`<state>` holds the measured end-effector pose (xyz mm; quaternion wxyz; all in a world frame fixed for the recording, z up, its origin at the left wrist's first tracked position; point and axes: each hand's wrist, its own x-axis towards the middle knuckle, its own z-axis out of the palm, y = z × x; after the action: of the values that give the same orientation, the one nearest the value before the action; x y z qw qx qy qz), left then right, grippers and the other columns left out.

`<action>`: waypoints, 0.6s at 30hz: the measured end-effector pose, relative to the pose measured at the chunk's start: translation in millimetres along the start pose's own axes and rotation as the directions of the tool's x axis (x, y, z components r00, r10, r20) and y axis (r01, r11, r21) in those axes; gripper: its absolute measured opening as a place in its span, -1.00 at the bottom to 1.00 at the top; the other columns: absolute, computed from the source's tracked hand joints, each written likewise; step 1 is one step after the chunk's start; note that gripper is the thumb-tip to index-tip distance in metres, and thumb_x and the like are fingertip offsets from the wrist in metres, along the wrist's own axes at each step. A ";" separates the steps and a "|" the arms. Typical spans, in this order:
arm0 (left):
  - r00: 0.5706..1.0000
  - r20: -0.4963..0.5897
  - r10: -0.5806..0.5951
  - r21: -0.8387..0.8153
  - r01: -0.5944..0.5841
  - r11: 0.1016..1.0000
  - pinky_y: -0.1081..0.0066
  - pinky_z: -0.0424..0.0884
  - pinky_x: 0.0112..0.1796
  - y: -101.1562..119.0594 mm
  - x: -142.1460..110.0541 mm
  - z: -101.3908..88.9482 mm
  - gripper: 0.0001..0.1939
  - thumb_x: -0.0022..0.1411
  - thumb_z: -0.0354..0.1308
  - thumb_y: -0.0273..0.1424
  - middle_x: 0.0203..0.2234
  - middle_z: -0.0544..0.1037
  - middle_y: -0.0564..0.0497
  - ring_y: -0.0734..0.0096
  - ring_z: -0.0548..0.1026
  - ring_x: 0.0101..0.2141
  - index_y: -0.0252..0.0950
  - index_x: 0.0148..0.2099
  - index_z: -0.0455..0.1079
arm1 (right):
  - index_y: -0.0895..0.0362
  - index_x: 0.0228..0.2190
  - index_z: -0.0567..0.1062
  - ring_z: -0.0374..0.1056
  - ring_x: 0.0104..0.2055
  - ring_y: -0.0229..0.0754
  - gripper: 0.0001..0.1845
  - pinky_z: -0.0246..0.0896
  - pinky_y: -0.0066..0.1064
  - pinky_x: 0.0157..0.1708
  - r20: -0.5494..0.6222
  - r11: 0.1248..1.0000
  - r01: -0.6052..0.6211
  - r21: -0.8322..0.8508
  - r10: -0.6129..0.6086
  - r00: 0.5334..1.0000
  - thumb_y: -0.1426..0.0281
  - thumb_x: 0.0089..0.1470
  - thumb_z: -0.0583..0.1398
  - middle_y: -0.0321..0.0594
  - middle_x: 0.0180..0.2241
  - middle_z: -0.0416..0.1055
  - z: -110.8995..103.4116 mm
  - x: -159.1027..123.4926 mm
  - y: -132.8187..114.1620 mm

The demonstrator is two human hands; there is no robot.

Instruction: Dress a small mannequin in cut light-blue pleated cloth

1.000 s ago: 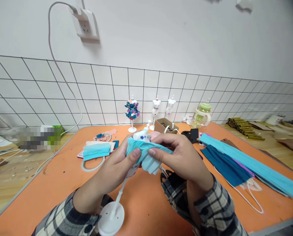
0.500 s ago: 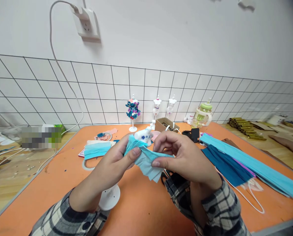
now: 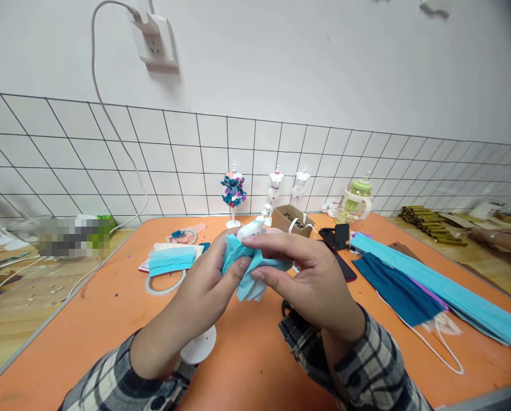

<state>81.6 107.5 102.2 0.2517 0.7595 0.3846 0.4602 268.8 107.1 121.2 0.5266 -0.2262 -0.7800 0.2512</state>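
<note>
My left hand (image 3: 210, 271) is closed round a small white dress form (image 3: 252, 229), tilted with its neck pointing away from me. Below my left wrist shows its round white base (image 3: 199, 346); the stem between is hidden by the hand. Gathered, light-blue crinkled paper (image 3: 250, 288), like crepe paper, wraps the form's body, and my left thumb presses on it. My right hand (image 3: 313, 274) pinches the right side of this paper between thumb and fingers. Its index finger reaches over the form.
Several mini dress forms stand at the back, one decorated with flowers (image 3: 233, 191). Nearby are a cardboard box (image 3: 287, 218), a bottle (image 3: 354, 201) and a phone (image 3: 346, 267). Blue strips (image 3: 435, 285) lie right, a tape roll (image 3: 165, 290) left. Scissors (image 3: 286, 307) lie by my right sleeve.
My right hand has come in over the dress form and folded the paper's loose right part inward. The paper is more bunched. The view has shifted slightly, showing more of the phone.
</note>
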 end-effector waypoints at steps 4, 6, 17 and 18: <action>1.000 0.001 -0.010 -0.011 0.011 1.000 0.30 0.39 -0.17 1.4 -0.9 -0.5 -0.60 0.45 -0.02 -0.08 -0.03 0.52 -0.03 0.22 0.47 -0.13 -0.13 0.20 0.28 | 0.07 -0.26 0.60 0.49 -0.29 -0.25 -0.85 0.40 -0.42 -0.27 -0.066 0.995 -0.011 -0.100 0.004 0.998 0.50 0.09 0.33 -0.29 -0.30 0.60 -0.9 1.2 0.4; 1.000 -0.005 -0.023 -0.003 0.023 1.000 0.30 0.39 -0.17 1.7 -1.6 -0.7 -0.60 0.44 0.00 -0.08 -0.04 0.53 -0.02 0.21 0.48 -0.13 -0.14 0.19 0.28 | 0.09 -0.30 0.59 0.48 -0.34 -0.27 -0.88 0.38 -0.44 -0.30 -0.075 0.993 -0.039 -0.110 0.030 0.997 0.50 0.07 0.35 -0.31 -0.35 0.59 -3.2 1.4 0.1; 0.997 -0.022 -0.075 0.004 0.076 0.997 0.29 0.41 -0.14 -0.4 0.6 2.4 -0.56 0.42 0.02 -0.05 -0.08 0.53 -0.01 0.17 0.48 -0.11 -0.15 0.21 0.27 | 0.08 -0.34 0.61 0.50 -0.30 -0.24 -0.94 0.32 -0.37 -0.22 -0.057 0.982 -0.051 -0.180 0.041 0.998 0.47 0.11 0.32 -0.33 -0.34 0.61 -7.3 3.6 0.5; 0.997 -0.023 -0.075 -0.011 0.074 0.997 0.28 0.40 -0.11 -0.5 0.0 3.1 -0.55 0.43 -0.01 -0.04 -0.06 0.52 -0.02 0.17 0.47 -0.08 -0.15 0.21 0.27 | 0.08 -0.34 0.60 0.50 -0.29 -0.23 -0.94 0.33 -0.36 -0.22 -0.066 0.984 -0.053 -0.173 0.043 0.997 0.48 0.11 0.32 -0.32 -0.33 0.61 -6.4 3.7 1.4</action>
<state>84.1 107.7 100.5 0.2680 0.7380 0.4132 0.4613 273.7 111.5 125.0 0.5224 -0.2979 -0.7767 0.1875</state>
